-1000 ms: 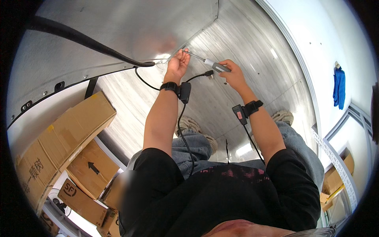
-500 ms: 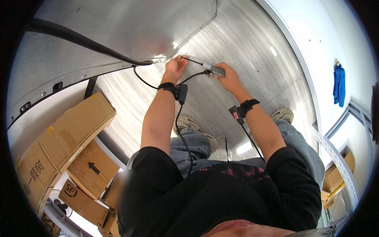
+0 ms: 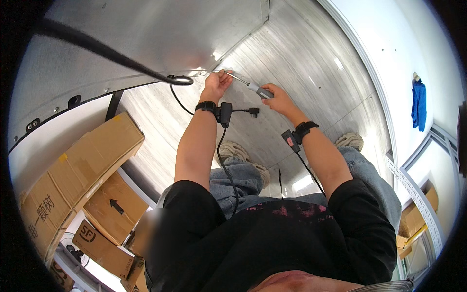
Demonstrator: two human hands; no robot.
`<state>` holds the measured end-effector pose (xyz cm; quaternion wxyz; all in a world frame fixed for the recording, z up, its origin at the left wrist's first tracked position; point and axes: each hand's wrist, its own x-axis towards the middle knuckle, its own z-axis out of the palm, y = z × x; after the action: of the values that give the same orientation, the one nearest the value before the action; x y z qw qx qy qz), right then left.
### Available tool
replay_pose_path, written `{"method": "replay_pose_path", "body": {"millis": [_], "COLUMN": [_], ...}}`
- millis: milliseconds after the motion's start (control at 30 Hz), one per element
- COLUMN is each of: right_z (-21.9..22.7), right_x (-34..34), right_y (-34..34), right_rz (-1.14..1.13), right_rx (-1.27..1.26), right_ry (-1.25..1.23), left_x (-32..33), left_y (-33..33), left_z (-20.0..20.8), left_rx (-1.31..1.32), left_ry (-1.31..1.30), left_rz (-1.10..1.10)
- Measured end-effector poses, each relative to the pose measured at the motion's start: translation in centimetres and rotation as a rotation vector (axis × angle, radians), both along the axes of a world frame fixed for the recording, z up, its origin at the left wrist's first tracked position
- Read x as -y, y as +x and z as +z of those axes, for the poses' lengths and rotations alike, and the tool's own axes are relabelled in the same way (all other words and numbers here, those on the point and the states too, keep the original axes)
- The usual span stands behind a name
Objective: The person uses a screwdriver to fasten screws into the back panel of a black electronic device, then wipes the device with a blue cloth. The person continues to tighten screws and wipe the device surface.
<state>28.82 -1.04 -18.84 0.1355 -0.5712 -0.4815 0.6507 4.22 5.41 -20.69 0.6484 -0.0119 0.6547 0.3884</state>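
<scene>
My right hand (image 3: 280, 101) is closed around the grey handle of a screwdriver (image 3: 256, 88), whose long thin shaft points left and away from me. At the far end of that shaft, my left hand (image 3: 217, 84) has its thumb and fingertips pinched together by the tip. What lies between them is too small to make out. Both hands are close to the lower corner of a large metal panel (image 3: 194, 34). A black power plug (image 3: 253, 112) on a cable hangs or lies between my forearms; I cannot tell which.
A thick black cable (image 3: 112, 54) loops across the panel on the left. Cardboard boxes (image 3: 87, 155) are stacked at the lower left. Pale wood-look flooring (image 3: 311, 63) runs to a white wall, where a blue cloth (image 3: 418, 104) hangs. A perforated metal rail (image 3: 418, 199) stands at right.
The screwdriver's handle has shifted slightly left and its shaft slants more steeply. The black plug, before close under the handle, is now lower and apart from it. The thick cable's loop has moved.
</scene>
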Motion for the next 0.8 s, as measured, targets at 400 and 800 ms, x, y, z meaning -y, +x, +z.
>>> {"method": "replay_pose_path", "body": {"millis": [400,800], "right_z": [0.6,-2.2], "right_x": [1.6,1.4], "right_y": [-3.6,-4.4], "right_rz": [-0.184,-0.238], "right_rx": [0.020,-0.062], "right_ry": [0.033,0.020], "left_x": [-1.4,-2.7], "left_y": [0.0,-0.4], "left_z": [0.0,-2.1], "left_rx": [0.036,-0.052], "left_ry": [0.018,0.241], "left_rz": [0.015,-0.083]}}
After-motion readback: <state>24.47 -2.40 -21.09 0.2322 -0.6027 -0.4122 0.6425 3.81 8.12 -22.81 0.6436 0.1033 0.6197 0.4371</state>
